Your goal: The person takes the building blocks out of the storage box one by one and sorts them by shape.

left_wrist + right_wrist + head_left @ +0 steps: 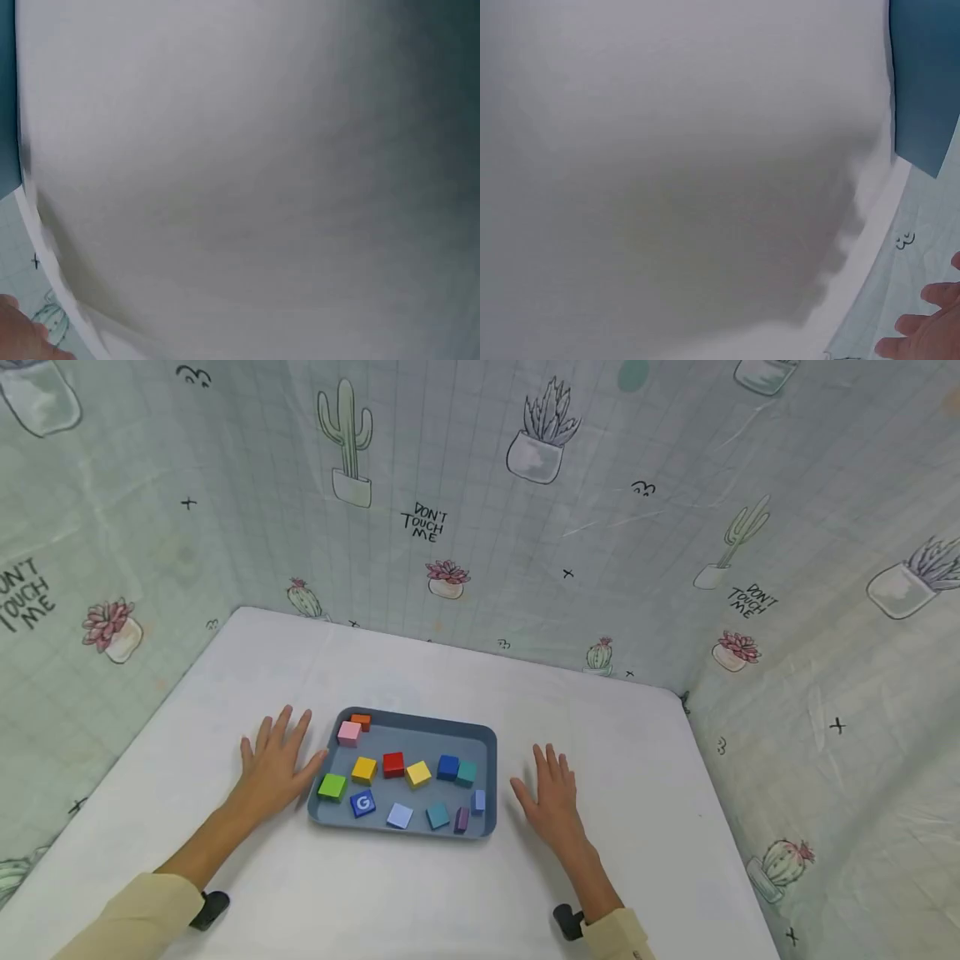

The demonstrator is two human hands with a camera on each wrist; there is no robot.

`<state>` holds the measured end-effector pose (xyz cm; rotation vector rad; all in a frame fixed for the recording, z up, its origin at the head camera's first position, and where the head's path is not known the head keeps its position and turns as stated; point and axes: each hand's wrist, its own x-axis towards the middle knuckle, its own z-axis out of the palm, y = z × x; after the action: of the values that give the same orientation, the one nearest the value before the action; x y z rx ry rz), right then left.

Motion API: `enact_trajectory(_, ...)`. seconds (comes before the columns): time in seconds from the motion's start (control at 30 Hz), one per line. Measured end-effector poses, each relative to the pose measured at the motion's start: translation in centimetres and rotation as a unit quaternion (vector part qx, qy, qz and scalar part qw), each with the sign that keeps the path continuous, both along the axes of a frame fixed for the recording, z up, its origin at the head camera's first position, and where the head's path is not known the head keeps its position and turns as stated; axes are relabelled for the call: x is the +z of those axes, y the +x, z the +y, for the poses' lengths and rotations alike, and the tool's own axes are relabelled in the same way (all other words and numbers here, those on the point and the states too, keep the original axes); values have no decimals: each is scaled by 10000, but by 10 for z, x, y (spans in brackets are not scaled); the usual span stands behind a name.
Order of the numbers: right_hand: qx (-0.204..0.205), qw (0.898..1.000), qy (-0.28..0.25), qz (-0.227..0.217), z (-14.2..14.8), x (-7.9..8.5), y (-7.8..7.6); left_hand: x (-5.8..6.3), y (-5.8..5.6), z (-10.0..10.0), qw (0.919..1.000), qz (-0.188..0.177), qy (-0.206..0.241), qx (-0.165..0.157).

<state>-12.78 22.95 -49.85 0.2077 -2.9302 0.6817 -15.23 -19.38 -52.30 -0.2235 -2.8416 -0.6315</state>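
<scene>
A grey-blue tray [412, 723] with several small coloured blocks in it lies between my two hands. Left of it my left hand [272, 768] is spread, its thumb at the tray's left rim; I cannot tell whether they touch. To the right, apart from the tray, my right hand [553, 797] has its fingers extended and holds nothing. Among the blocks are a green block [332, 787], a pink block [349, 733], a red block [393, 765] and a blue block marked G [363, 803]. Both wrist views show only part of each hand and the tray's side.
The tray stands on a white table [600, 877]. Behind and at both sides hangs a curtain [480, 527] printed with cacti and potted plants. Each wrist wears a black device, the left one [210, 910] and the right one [567, 922].
</scene>
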Motion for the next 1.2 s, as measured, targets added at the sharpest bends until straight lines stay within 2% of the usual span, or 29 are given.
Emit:
enact_trajectory(0.3,80,9994,-306,152,-7,5,-6,7,-5,2,9984,-46,523,-218)
enact_trajectory(0.6,184,9992,-326,118,-14,8,-11,13,-9,6,9976,-278,586,-236)
enact_trajectory(0.87,147,9993,-345,66,-16,9,-14,12,-10,10,9968,-315,682,-281)
enact_trajectory(1.07,210,9994,-216,151,-16,9,-15,18,-11,12,9967,-587,458,-330)
enact_trajectory(1.2,326,9991,-128,233,-15,9,-17,22,-11,13,9966,-630,381,-368)
